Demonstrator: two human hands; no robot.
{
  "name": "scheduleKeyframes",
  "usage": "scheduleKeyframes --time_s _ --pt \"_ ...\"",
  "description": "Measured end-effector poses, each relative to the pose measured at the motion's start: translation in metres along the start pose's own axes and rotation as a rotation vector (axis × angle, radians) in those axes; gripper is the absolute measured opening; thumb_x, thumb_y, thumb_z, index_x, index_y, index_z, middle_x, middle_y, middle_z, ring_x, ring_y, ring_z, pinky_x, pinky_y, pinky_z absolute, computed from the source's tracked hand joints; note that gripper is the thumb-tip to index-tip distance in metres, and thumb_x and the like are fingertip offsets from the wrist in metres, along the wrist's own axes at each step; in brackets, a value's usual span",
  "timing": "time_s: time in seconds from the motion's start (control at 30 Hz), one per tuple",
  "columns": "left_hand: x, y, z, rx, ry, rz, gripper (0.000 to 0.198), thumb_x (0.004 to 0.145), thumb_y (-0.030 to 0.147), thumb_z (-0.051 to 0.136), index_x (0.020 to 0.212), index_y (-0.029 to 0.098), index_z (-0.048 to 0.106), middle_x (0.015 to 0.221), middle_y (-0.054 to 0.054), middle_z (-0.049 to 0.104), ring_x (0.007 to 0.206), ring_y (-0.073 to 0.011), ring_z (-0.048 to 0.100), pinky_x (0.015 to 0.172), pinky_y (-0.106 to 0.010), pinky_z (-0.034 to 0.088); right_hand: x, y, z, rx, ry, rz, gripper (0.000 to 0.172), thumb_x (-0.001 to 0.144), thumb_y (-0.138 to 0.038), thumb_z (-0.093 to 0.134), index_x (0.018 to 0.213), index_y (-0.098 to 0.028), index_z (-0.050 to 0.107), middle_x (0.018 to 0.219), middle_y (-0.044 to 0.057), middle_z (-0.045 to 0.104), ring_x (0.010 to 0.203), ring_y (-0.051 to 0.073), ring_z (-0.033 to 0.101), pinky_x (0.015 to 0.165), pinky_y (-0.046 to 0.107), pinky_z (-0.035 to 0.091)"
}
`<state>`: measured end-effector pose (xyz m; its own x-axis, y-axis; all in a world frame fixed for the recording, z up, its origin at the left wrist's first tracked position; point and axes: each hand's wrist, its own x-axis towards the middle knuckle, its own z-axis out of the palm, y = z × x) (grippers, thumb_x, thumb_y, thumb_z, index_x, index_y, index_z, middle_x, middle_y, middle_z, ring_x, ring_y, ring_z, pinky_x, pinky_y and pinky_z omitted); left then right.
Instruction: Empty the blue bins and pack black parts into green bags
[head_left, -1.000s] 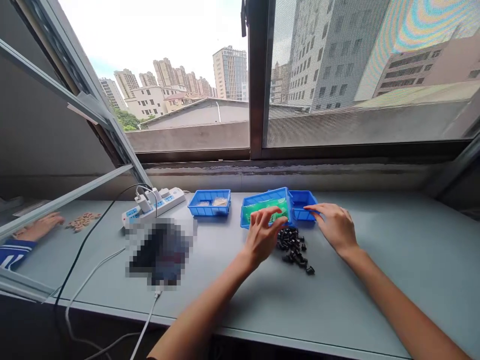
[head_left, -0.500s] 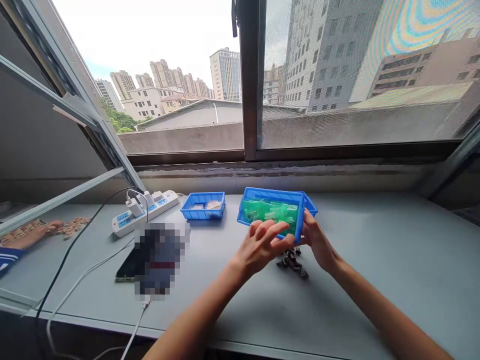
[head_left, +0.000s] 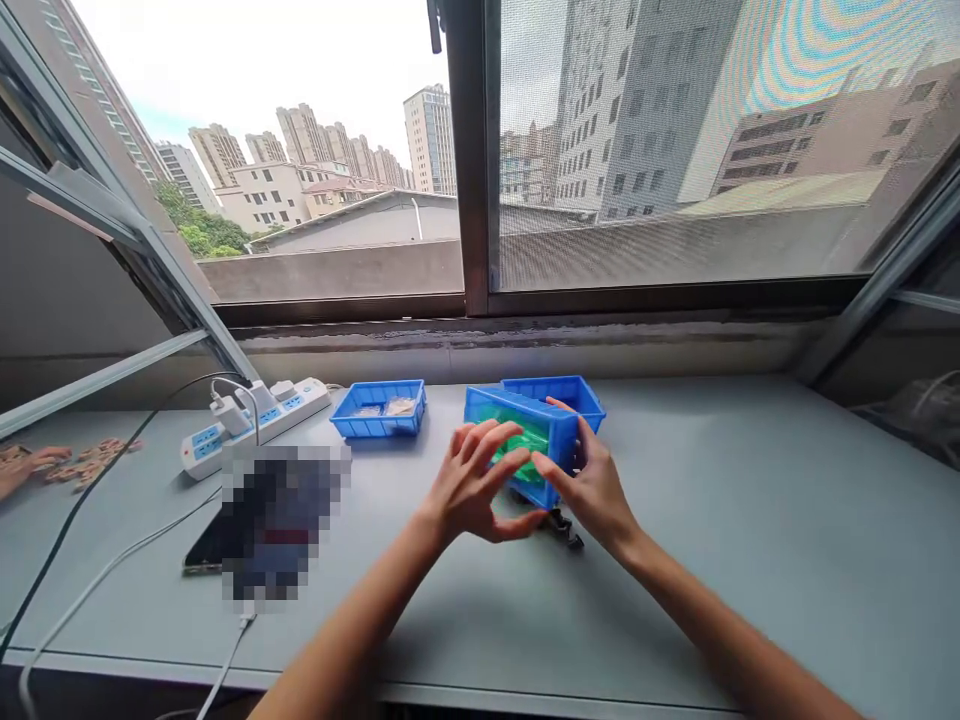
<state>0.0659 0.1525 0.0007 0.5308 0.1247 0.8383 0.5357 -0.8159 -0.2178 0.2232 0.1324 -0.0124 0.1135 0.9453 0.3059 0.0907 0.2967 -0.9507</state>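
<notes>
A blue plastic bin (head_left: 565, 445) is tipped on its side, its opening turned towards me and leftward. Inside it lie green plastic bags (head_left: 531, 438); their contents are blurred. My right hand (head_left: 600, 490) grips the bin's right end, thumb on the near face and fingers behind. My left hand (head_left: 469, 490) is in front of the opening, fingers apart and curved, thumb near the bin's lower corner. Whether that thumb touches the bin is unclear. Small black parts (head_left: 566, 532) lie on the table below, partly hidden by the bin and hands.
Behind the tipped bin stands another blue bin (head_left: 589, 398). A third blue bin (head_left: 379, 424) with small packets sits to its left. Further left are a power strip (head_left: 259, 425), cables and a tablet-like device (head_left: 206, 540). Another person's hand (head_left: 34, 465) is near tan pieces (head_left: 94, 462).
The bin has tilted further, its right end turning towards me. My left hand's fingers have spread apart, and my right thumb now shows on the near face. The view has shifted right.
</notes>
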Motion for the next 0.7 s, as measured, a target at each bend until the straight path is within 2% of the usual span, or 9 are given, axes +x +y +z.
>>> scheduleKeyframes --time_s 0.1,0.17,0.27,0.4,0.5,0.7 --pt "-0.001 -0.005 0.002 -0.078 0.037 -0.309 0.022 0.088 0.034 0.036 0.085 0.018 0.052 0.093 -0.008 0.057 0.085 -0.0182 0.053 0.074 -0.031 0.042 -0.006 0.004 0.004 -0.14 -0.083 -0.042 0.07 0.067 -0.042 0.064 0.13 -0.021 0.041 0.096 0.005 0.067 0.071 0.02 0.064 0.064 0.031 0.054" --pt "-0.003 -0.007 0.006 -0.195 0.075 -0.524 0.026 0.089 0.029 0.033 0.072 0.019 0.05 0.084 -0.005 0.056 0.078 -0.0158 0.053 0.071 -0.029 0.043 -0.01 0.007 0.006 -0.23 -0.114 -0.073 0.071 0.068 -0.044 0.064 0.131 -0.023 0.04 0.091 0.004 0.068 0.065 0.019 0.063 0.061 0.03 0.053" --pt "-0.005 -0.013 0.013 -0.336 0.214 -0.78 0.037 0.088 0.031 0.027 0.058 0.019 0.045 0.075 -0.004 0.055 0.076 -0.0162 0.053 0.069 -0.029 0.044 -0.013 0.009 0.008 -0.347 -0.116 -0.143 0.072 0.069 -0.049 0.063 0.132 -0.024 0.039 0.086 0.002 0.068 0.06 0.018 0.061 0.058 0.03 0.051" --pt "-0.01 -0.027 0.02 -0.389 0.346 -1.1 0.036 0.084 0.03 0.027 0.055 0.019 0.047 0.069 -0.004 0.054 0.07 -0.0164 0.051 0.066 -0.029 0.043 -0.013 0.01 0.008 -0.441 -0.18 -0.224 0.073 0.07 -0.055 0.061 0.133 -0.026 0.04 0.081 0.002 0.067 0.061 0.021 0.062 0.054 0.03 0.049" --pt "-0.014 -0.038 0.021 -0.391 0.357 -1.235 0.032 0.081 0.028 0.031 0.057 0.018 0.05 0.069 -0.004 0.053 0.066 -0.015 0.05 0.065 -0.028 0.042 -0.014 0.009 0.007 -0.474 -0.21 -0.252 0.072 0.07 -0.056 0.06 0.133 -0.025 0.041 0.079 0.002 0.067 0.059 0.021 0.061 0.049 0.029 0.047" --pt "-0.012 -0.048 0.015 -0.449 0.4 -1.35 0.023 0.077 0.029 0.038 0.062 0.018 0.051 0.072 -0.002 0.051 0.06 -0.0119 0.047 0.055 -0.023 0.04 -0.013 0.013 0.005 -0.46 -0.222 -0.286 0.071 0.071 -0.055 0.06 0.133 -0.025 0.041 0.084 0.003 0.067 0.048 0.015 0.055 0.048 0.028 0.046"
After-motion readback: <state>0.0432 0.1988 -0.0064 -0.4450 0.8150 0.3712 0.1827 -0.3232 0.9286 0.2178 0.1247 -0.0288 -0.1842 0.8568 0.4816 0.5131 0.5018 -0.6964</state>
